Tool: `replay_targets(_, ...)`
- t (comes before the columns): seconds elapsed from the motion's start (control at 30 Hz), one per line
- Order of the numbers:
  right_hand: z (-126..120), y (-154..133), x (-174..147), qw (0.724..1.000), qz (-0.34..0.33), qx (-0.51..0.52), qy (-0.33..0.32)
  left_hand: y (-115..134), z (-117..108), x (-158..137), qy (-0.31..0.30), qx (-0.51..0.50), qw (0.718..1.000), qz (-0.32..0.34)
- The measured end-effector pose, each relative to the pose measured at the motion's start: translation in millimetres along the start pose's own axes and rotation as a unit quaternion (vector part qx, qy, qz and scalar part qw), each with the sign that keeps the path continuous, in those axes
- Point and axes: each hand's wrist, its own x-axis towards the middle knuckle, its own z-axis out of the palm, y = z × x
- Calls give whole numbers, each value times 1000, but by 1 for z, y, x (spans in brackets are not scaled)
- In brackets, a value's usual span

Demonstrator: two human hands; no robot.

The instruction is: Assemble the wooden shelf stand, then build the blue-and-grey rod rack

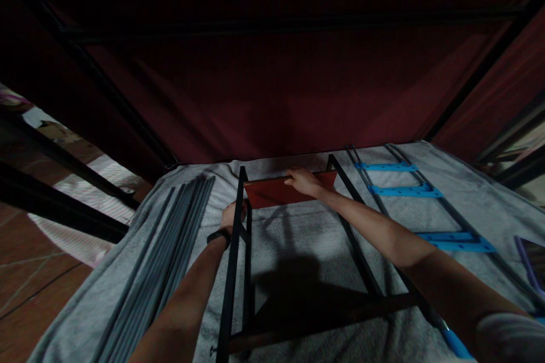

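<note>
- While my right hand (304, 182) curls over the top edge of a red panel (270, 195), its grip is closed on that edge in the head view.
- My left hand (230, 215) is at the left post of a dark frame (232, 272), which partly hides its fingers; I cannot tell how closed that grip is.
- The panel spans the frame's far end, above grey cloth (298, 232).

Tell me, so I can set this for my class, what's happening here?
A person works at a dark frame on a grey cloth. The right hand holds the top edge of a red panel set between the frame's sides; the left hand is at its left post, fingers partly hidden. Grey rods lie to the left, blue crosspieces to the right.
</note>
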Motion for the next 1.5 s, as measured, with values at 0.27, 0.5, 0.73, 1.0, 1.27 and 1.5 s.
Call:
replay_targets(0.27,-1,-1,1,1000,1,-4,-4,-3,2,-3,1,16,999,36)
replay_targets(0.5,-1,-1,0,1000,2,7,1,-2,5,0,13,31,999,22)
replay_targets(0.73,0,2,2,1000,-7,3,0,0,7,-8,16,29,999,32)
replay_targets(1.0,2,3,2,1000,-5,7,6,5,-2,-1,7,31,999,-22)
replay_targets(1.27,4,4,2,1000,-10,16,15,3,-5,-10,8,13,1000,-16)
replay_targets(1.5,4,3,-2,1000,-16,16,16,11,-7,-10,27,3,999,-43)
